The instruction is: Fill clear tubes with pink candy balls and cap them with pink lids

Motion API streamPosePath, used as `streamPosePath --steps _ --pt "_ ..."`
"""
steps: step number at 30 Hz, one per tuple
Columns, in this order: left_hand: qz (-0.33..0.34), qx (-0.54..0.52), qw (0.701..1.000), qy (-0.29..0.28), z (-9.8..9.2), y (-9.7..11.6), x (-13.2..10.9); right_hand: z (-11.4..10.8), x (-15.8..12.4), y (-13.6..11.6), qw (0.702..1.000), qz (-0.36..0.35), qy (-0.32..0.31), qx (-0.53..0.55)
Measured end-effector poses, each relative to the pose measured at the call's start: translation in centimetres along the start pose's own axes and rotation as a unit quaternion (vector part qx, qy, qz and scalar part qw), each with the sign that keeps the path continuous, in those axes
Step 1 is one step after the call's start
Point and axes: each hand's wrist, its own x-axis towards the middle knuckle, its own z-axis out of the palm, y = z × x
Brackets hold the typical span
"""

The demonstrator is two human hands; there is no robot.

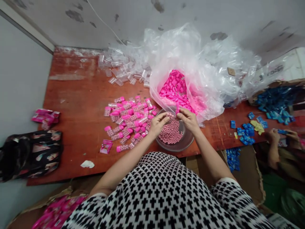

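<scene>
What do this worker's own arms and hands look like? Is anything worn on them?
The left grip and right grip are ordinary human hands without gloves. The forearms are bare, with no watch or cables showing. Short sleeves carry black crosses on white, ending in plain white edges. Rings are too small to tell.

We see a grey back wall (pixel 135 19) blotched with dark, peeling patches, a thin white cord (pixel 105 24) slanting down it. On our left stands a smooth, pale grey side wall (pixel 21 70), with a light trim (pixel 30 30) running along the corner where the two meet. Against the back wall we have a red-brown tabletop (pixel 73 89), scuffed whitish along its rear edge, and soft light lays a faint sheen on it.
</scene>
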Motion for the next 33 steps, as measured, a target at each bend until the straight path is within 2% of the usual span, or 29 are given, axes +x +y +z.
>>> streamPosePath --steps 3,5,7,13,18,21,25,27,30,31,33 --pt "0.023 0.089 0.996 -0.011 -0.6 -0.2 -0.6 -0.7 -0.7 -1.8 0.989 -0.102 0.036 -0.099" --pt "0.050 0.141 0.989 -0.009 -0.9 -0.4 -0.8 -0.7 -1.1 -2.8 0.973 -0.160 -0.005 -0.166" --pt "0.078 0.172 0.982 -0.003 -1.0 -0.4 -1.1 -0.4 -1.4 -3.2 0.956 -0.188 -0.037 -0.224" --pt "0.109 0.213 0.971 0.007 -1.0 0.5 -2.0 0.7 -3.0 -3.8 0.919 -0.199 -0.033 -0.338" --pt "0.128 0.242 0.961 -0.043 -1.0 1.4 -2.5 1.2 -4.7 -4.3 0.901 -0.195 -0.049 -0.383" --pt "0.131 0.260 0.954 -0.068 -1.2 1.5 -2.4 1.3 -4.9 -3.5 0.905 -0.205 -0.053 -0.370" --pt "0.102 0.259 0.957 -0.078 -1.7 1.3 -2.2 0.9 -3.9 -3.4 0.913 -0.222 -0.080 -0.331" --pt "0.070 0.257 0.959 -0.099 -1.9 1.1 -2.2 0.3 -3.0 -4.3 0.897 -0.245 -0.120 -0.347" --pt "0.016 0.235 0.961 -0.146 -2.2 0.7 -2.6 -0.6 -1.9 -5.8 0.854 -0.296 -0.218 -0.368" --pt "-0.002 0.216 0.966 -0.140 -2.3 0.5 -2.7 -0.8 -1.6 -6.0 0.845 -0.301 -0.239 -0.372" --pt "-0.038 0.163 0.982 -0.085 -2.4 0.0 -3.0 -0.7 -1.6 -5.9 0.847 -0.284 -0.237 -0.382"
